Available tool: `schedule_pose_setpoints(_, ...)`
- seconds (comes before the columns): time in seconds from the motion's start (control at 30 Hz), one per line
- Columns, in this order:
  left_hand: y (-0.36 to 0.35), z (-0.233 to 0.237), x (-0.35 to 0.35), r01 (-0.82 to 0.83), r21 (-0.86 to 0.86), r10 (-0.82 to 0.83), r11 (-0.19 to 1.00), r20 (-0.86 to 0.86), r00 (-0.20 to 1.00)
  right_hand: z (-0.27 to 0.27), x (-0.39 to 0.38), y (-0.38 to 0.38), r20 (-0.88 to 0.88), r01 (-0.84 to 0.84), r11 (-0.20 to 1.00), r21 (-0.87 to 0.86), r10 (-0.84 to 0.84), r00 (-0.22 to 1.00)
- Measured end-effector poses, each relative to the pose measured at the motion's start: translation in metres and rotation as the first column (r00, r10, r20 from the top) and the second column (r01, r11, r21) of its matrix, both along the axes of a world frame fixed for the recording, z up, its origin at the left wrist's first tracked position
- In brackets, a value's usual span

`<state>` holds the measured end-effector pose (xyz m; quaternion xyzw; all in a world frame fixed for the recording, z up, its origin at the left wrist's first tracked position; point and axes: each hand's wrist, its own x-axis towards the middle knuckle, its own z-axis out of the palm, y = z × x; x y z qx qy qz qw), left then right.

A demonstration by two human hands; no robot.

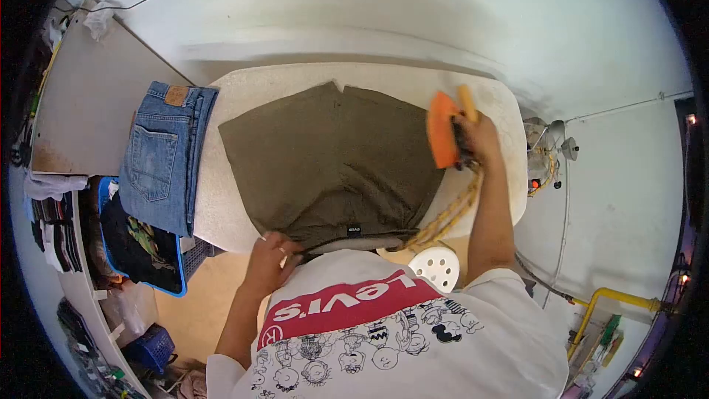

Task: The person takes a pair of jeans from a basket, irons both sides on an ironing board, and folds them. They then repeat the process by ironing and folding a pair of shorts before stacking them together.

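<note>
Dark olive shorts [295, 148] lie spread on a pale padded board [244, 81], their waistband toward my body. At the near left corner of the waistband, my left hand [272, 257] pinches the fabric edge, a ring on one finger. Over on the right, my right hand [478, 139] is wrapped round the handle of an orange iron [443, 131], which is tilted beside the right leg of the shorts. A yellow patterned cord [450, 210] runs from the iron down toward the waistband.
Folded blue jeans [159, 155] rest at the board's left end. Below them is a blue-rimmed basket [181, 281] of dark clothes. Shelves with clothes [59, 229] line the left side. A white perforated stool [436, 266] stands under the near edge; a yellow pipe [620, 295] is at right.
</note>
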<state>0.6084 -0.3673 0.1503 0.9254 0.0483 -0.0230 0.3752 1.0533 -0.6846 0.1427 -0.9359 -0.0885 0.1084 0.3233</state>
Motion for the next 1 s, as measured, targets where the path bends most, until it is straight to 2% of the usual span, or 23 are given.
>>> schedule_pose_setpoints(0.03,-0.005,0.0,0.001,0.008,0.005,-0.008,1.0,-0.009,1.0,0.019,-0.008,-0.022,-0.175,0.161,0.975,0.155,-0.134,0.975)
schedule_pose_setpoints(0.1,-0.015,-0.003,0.004,0.075,0.169,-0.067,0.983,-0.056,0.996,0.008,-0.001,-0.077,-0.125,0.224,0.956,0.188,-0.203,0.971)
schedule_pose_setpoints(0.17,-0.015,-0.019,-0.001,0.113,0.218,-0.086,0.969,-0.129,0.988,-0.017,0.013,-0.132,-0.19,0.326,0.904,0.277,-0.281,0.941)
schedule_pose_setpoints(0.2,-0.013,-0.018,0.001,0.103,0.215,-0.082,0.971,-0.101,0.992,-0.02,0.009,-0.139,0.223,0.233,0.971,0.055,-0.239,0.945)
schedule_pose_setpoints(0.23,-0.011,-0.018,0.003,0.092,0.212,-0.079,0.973,-0.07,0.994,-0.014,0.001,-0.138,0.578,0.22,0.956,-0.196,-0.069,0.813)
schedule_pose_setpoints(0.27,-0.008,-0.023,0.003,0.1,0.22,-0.086,0.97,-0.075,0.994,-0.009,-0.01,-0.137,0.574,0.227,0.955,-0.189,-0.08,0.815)
schedule_pose_setpoints(0.33,0.001,-0.034,0.003,0.151,0.215,-0.15,0.965,-0.02,0.989,0.02,-0.071,-0.091,0.743,0.064,0.946,-0.317,0.206,0.637)
schedule_pose_setpoints(0.37,0.003,-0.03,0.006,0.156,0.223,-0.155,0.962,-0.023,0.988,0.014,-0.106,-0.074,0.598,0.019,0.937,-0.348,0.207,0.774)
schedule_pose_setpoints(0.4,0.005,-0.025,0.009,0.192,0.244,-0.186,0.951,-0.047,0.981,0.005,-0.146,-0.066,0.415,-0.291,0.923,-0.251,0.374,0.829)
schedule_pose_setpoints(0.43,0.007,-0.019,0.013,0.229,0.264,-0.218,0.937,-0.071,0.973,-0.02,-0.179,-0.058,0.282,-0.532,0.841,0.093,0.491,0.825)
schedule_pose_setpoints(0.47,0.01,-0.009,0.02,0.236,0.274,-0.225,0.932,-0.071,0.972,-0.005,-0.212,-0.035,0.123,-0.65,0.758,-0.054,0.651,0.749)
schedule_pose_setpoints(0.5,0.012,0.005,0.028,0.247,0.26,-0.229,0.933,-0.099,0.968,0.002,-0.237,-0.023,0.149,-0.727,0.687,0.013,0.717,0.681)
schedule_pose_setpoints(0.57,0.014,0.032,0.043,0.255,0.255,-0.232,0.933,-0.119,0.965,-0.012,-0.261,-0.021,0.14,-0.711,0.702,-0.028,0.707,0.693)
schedule_pose_setpoints(0.63,0.018,0.055,0.055,0.253,0.29,-0.205,0.923,-0.186,0.961,-0.023,-0.262,-0.025,0.18,-0.635,0.771,-0.05,0.632,0.754)
schedule_pose_setpoints(0.7,0.028,0.068,0.065,0.26,0.284,-0.24,0.923,-0.103,0.965,-0.021,-0.251,-0.027,0.193,-0.596,0.802,-0.027,0.59,0.784)
schedule_pose_setpoints(0.77,0.039,0.083,0.079,0.275,0.279,-0.282,0.92,-0.015,0.959,-0.009,-0.233,-0.027,0.017,-0.56,0.815,0.147,0.564,0.826)
schedule_pose_setpoints(0.8,0.043,0.094,0.085,0.276,0.278,-0.295,0.92,0.03,0.955,0.018,-0.223,-0.019,-0.025,-0.505,0.826,0.25,0.527,0.849)
schedule_pose_setpoints(0.87,0.05,0.125,0.097,0.264,0.236,-0.292,0.935,0.09,0.952,0.053,-0.187,-0.009,0.263,-0.629,0.692,0.354,0.572,0.777)
schedule_pose_setpoints(1.0,0.061,0.198,0.119,0.268,0.278,-0.329,0.922,0.201,0.923,0.173,-0.128,0.013,0.306,-0.806,0.567,0.171,0.747,0.59)
